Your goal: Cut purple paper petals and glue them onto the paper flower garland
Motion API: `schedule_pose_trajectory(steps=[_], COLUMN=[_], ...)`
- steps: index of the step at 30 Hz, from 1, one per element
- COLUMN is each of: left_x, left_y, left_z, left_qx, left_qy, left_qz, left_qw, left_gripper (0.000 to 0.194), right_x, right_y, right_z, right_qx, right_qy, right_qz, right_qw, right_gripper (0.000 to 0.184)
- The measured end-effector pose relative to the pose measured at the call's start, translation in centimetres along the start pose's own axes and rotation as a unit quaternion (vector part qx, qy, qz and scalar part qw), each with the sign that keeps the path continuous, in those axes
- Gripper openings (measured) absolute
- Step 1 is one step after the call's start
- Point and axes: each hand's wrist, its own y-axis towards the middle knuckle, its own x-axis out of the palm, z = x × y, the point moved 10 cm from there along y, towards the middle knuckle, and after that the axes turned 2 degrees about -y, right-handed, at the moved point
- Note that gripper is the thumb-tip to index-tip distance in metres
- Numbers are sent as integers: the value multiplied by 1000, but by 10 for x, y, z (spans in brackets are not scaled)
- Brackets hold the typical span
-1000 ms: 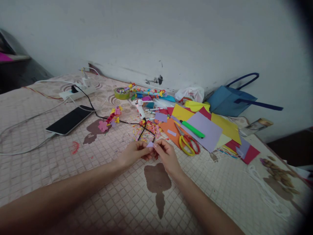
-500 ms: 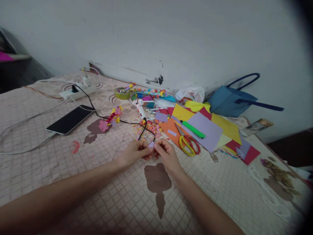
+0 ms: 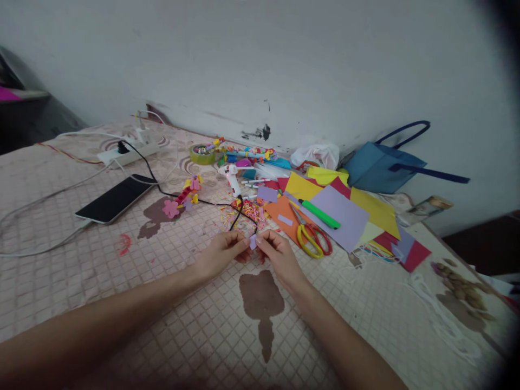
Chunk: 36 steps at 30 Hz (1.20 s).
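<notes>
Between my two hands is a small piece of purple paper, pinched at its edges above the table. My left hand grips its left side with thumb and fingers, and my right hand grips its right side. Just beyond the fingers lies a heap of tiny coloured paper bits. A white glue gun stands behind that heap, its black cord looping toward my hands. To the right, scissors with yellow and red handles rest partly on orange paper.
A green cutter lies on a purple sheet. Left are a tablet, a power strip and a pink flower craft. Tape, a blue bag and a glass jar stand toward the back.
My left fingers have drawn back slightly to the left, and more of the purple paper shows between my hands. The other things lie as before.
</notes>
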Motion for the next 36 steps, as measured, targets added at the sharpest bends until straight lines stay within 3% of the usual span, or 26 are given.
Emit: schedule_pose_trajectory(steps=[6, 9, 11, 14, 17, 20, 25, 31, 33, 36], left_x=[-2, -2, -6, -10, -7, -2, -6, -4, -5, -15], left_y=[1, 2, 4, 7, 8, 6, 6, 6, 7, 9], left_z=[23, 28, 26, 19, 15, 17, 19, 8, 5, 3], left_qx=[122, 145, 131, 87, 68, 75, 87, 30, 15, 5], left_qy=[23, 38, 35, 47, 69, 70, 109, 67, 40, -2], left_qz=[-25, -38, -30, -15, -24, -42, -24, -32, -26, 18], left_qw=[992, 988, 990, 995, 995, 994, 990, 997, 999, 1000], left_gripper=[21, 12, 14, 17, 18, 20, 25, 26, 27, 27], right_x=[13, 20, 17, 7, 6, 8, 13, 11, 9, -11], right_y=[-3, -5, -4, -3, -5, -5, -4, -5, -3, 5], right_z=[19, 23, 17, -8, -25, -22, -10, -5, -9, -25], right_qx=[105, 133, 108, -14, -100, -99, -52, -45, -66, -99], right_qy=[82, 86, 70, -45, -165, -170, -123, -66, -143, -329], right_qz=[-48, -74, -62, -25, -10, -25, -68, -24, -7, 26], right_qw=[990, 985, 990, 999, 981, 980, 989, 996, 987, 939], right_gripper=[23, 28, 32, 31, 22, 19, 16, 17, 21, 30])
